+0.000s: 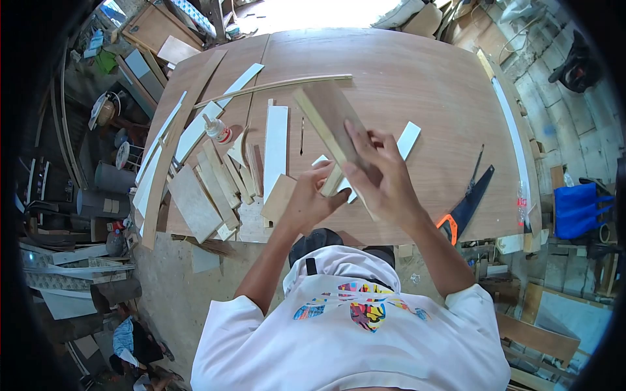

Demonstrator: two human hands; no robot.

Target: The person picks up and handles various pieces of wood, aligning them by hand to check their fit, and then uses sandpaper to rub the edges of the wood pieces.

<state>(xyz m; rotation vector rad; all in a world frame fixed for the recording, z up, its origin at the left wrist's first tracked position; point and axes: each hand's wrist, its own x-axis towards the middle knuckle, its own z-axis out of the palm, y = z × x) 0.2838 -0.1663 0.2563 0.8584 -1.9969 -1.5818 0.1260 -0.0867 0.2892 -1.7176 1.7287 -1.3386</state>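
Note:
Tilted over the near part of the table, a wooden board [334,124] with a brown face and pale edge is held in both hands; its upper end is slightly blurred. My right hand [383,171] clasps its right side, fingers across the brown face. Lower down, my left hand [312,201] is closed around the pale wood at the board's lower end. A white strip [409,138] lies on the table behind my right hand, partly covered. By my left wrist rests a light wooden block [279,197], and a long white board [276,143] lies beyond it.
The brown table [417,72] carries several wood offcuts [218,176] at left, a glue bottle [218,130], long strips [287,83] and a thin dark tool [302,135]. A handsaw [471,202] with an orange handle lies right. Beyond the table's right edge hangs a blue bag [579,212].

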